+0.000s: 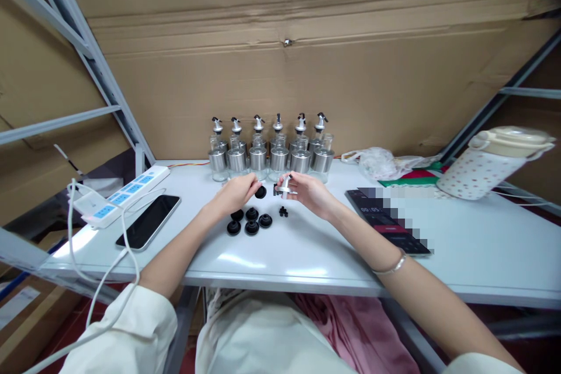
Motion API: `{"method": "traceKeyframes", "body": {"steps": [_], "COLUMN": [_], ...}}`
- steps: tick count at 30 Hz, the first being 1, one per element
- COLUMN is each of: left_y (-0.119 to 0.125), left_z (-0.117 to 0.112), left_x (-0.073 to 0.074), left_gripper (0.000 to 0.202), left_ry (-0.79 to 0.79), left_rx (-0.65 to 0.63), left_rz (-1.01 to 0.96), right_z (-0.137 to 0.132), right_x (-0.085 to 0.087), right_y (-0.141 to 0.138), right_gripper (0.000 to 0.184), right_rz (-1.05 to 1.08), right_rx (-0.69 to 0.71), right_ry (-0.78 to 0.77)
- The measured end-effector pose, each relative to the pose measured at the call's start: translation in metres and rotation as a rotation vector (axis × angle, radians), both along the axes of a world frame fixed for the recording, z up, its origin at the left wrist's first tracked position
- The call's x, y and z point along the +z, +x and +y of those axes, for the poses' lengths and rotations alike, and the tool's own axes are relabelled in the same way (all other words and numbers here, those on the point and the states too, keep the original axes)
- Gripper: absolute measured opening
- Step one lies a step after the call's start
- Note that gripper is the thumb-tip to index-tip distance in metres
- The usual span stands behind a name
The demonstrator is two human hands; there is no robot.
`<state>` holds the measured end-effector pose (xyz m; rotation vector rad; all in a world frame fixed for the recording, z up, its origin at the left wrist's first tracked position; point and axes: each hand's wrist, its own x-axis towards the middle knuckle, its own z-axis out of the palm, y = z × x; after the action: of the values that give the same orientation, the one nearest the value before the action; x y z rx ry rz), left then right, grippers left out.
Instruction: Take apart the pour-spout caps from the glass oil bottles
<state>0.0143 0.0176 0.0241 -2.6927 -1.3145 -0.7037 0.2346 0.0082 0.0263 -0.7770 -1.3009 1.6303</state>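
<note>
My left hand (237,193) is closed in a pinch, its fingertips at a round black stopper (260,192). Between the fingers of my right hand (310,191) is a silver pourer top (285,186), held just above the table. Several more black stoppers (252,227) lie in a cluster below my left hand. Small black pieces (283,211) sit in a little pile below the pourer top. Behind both hands stand glass bottles with steel sleeves (279,159); the front row is open-necked, and the back row carries silver pourers with black tips (258,123).
On the left lie a phone (149,222), a power strip (127,196) and loose white cables. To the right are a tablet with a timer (381,219), a plastic bag (377,162) and a spotted white jug (477,169). Cardboard (307,82) backs the table.
</note>
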Motion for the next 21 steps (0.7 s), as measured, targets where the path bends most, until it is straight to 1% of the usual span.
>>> {"method": "traceKeyframes", "body": {"steps": [4, 7, 10, 16, 21], "left_y": [0.009, 0.012, 0.012, 0.016, 0.017], "left_z": [-0.007, -0.008, -0.008, -0.008, -0.011], "left_x": [-0.001, -0.004, -0.006, -0.01, -0.009], "left_gripper": [0.027, 0.03, 0.032, 0.032, 0.029], "left_ry": [0.086, 0.146, 0.184, 0.202, 0.188], "left_rx": [-0.005, -0.013, -0.017, -0.032, -0.045], "left_rz": [-0.057, -0.081, -0.102, -0.119, -0.128], "right_z": [-0.004, -0.007, -0.008, -0.007, -0.008], "right_x": [0.001, 0.003, 0.003, 0.003, 0.003], "right_y": [-0.003, -0.006, -0.007, -0.006, -0.007], "right_gripper": [0.022, 0.022, 0.022, 0.021, 0.023], "right_rz": [0.015, 0.032, 0.063, 0.115, 0.114], "right_rx": [0.044, 0.077, 0.074, 0.056, 0.073], "right_ry": [-0.007, -0.005, 0.013, 0.037, 0.032]}}
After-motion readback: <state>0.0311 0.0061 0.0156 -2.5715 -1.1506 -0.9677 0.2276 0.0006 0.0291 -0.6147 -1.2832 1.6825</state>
